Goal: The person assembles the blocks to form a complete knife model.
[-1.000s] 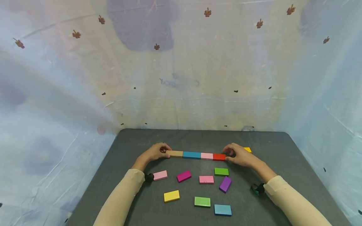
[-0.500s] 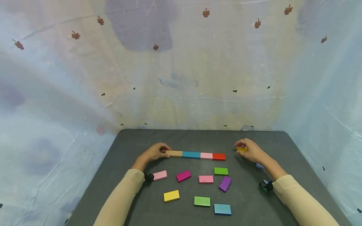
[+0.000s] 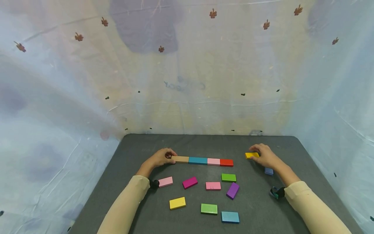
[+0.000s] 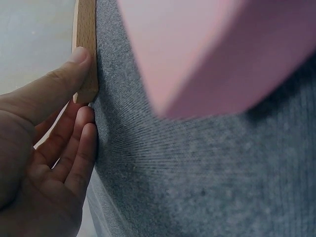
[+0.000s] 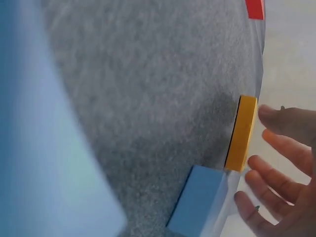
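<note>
A straight row of small blocks lies end to end at the back of the table: a wooden block (image 3: 181, 159), a blue block (image 3: 198, 161), a pink block (image 3: 213, 162) and a red block (image 3: 226, 162). My left hand (image 3: 159, 157) pinches the wooden block's outer end. In the left wrist view the thumb (image 4: 74, 64) lies on its side, with part of the grip hidden behind. Past the row's right end lies a yellow block (image 3: 252, 155). Beside it is my right hand (image 3: 264, 156), its fingers spread and apart from the block in the right wrist view.
Several loose blocks lie in front of the row, among them a magenta block (image 3: 190, 182), a purple block (image 3: 232, 190) and a green block (image 3: 228, 177). A pink block (image 3: 165, 181) lies by the left wrist. Near the right forearm is a blue-violet block (image 3: 269, 171).
My right hand has left the red block and moved right to the yellow block, then drawn slightly further right, uncovering more of it. The left hand has stayed on the wooden block.
</note>
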Available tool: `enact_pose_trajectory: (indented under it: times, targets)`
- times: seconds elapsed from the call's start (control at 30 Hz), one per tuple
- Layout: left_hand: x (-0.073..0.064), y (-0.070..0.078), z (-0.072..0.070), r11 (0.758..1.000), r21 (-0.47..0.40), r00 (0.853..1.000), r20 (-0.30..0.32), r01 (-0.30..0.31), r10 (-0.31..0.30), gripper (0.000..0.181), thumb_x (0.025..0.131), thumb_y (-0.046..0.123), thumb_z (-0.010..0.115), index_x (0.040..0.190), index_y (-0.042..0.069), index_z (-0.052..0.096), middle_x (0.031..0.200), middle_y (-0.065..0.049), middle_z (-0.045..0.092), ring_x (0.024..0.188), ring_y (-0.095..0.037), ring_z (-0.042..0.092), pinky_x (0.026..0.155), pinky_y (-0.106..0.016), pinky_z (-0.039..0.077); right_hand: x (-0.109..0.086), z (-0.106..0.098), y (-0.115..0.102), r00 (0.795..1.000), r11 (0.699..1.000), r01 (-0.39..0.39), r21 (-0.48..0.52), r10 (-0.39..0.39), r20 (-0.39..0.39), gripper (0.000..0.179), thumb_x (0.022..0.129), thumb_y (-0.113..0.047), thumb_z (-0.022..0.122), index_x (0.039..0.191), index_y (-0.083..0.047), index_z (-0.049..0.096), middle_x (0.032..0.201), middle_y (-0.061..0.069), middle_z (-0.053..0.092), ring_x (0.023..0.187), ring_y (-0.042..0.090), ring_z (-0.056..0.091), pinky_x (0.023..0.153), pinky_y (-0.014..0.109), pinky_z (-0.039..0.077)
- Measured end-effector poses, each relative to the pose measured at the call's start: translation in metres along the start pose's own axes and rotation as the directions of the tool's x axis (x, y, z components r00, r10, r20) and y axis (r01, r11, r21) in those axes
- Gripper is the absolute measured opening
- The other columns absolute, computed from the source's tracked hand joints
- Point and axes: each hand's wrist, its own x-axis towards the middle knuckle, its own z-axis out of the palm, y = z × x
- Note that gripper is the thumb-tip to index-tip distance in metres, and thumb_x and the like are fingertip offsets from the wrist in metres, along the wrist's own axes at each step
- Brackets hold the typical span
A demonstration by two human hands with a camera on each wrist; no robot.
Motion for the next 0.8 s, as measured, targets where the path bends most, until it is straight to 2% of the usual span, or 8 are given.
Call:
enact_pose_trajectory:
  times: [0.3, 0.5, 0.8]
  targets:
    - [0.0000, -0.0021, 0.0009, 1.000, -0.015, 1.000, -0.007, -0.007, 0.007, 0.026, 0.094, 0.013, 0.085, 0.119, 0.009, 0.078, 0.113, -0.005, 0.068, 0.100, -0.019, 0.058, 0.095, -0.045, 0.052, -0.0015, -0.0025, 0.0081, 0.998, 1.000, -0.027, -0.003, 0.027, 0.062, 0.035, 0.096, -0.010, 0.081, 0.124, 0.008, 0.069, 0.107, 0.018, 0.064, 0.095, 0.032, 0.056, 0.082, 0.052, 0.047]
    - [0.0013, -0.0048, 0.0016, 1.000, -0.009, 1.000, -0.006, -0.010, 0.010, 0.026, 0.094, 0.014, 0.085, 0.119, 0.009, 0.078, 0.112, -0.005, 0.067, 0.098, -0.019, 0.058, 0.093, -0.045, 0.052, -0.0005, -0.0006, 0.0103, 0.995, 0.999, -0.049, -0.013, 0.050, 0.081, 0.035, 0.095, -0.007, 0.080, 0.124, 0.009, 0.068, 0.110, 0.021, 0.064, 0.096, 0.033, 0.059, 0.084, 0.054, 0.051]
    - [0.0023, -0.0064, 0.0018, 1.000, -0.002, 1.000, -0.006, -0.018, 0.018, 0.026, 0.094, 0.015, 0.085, 0.119, 0.010, 0.078, 0.111, -0.004, 0.067, 0.097, -0.019, 0.057, 0.092, -0.044, 0.052, -0.0013, -0.0014, 0.0088, 0.993, 0.998, -0.055, -0.003, 0.055, 0.103, 0.026, 0.095, -0.004, 0.080, 0.116, 0.007, 0.071, 0.100, 0.015, 0.063, 0.086, 0.026, 0.055, 0.076, 0.045, 0.048]
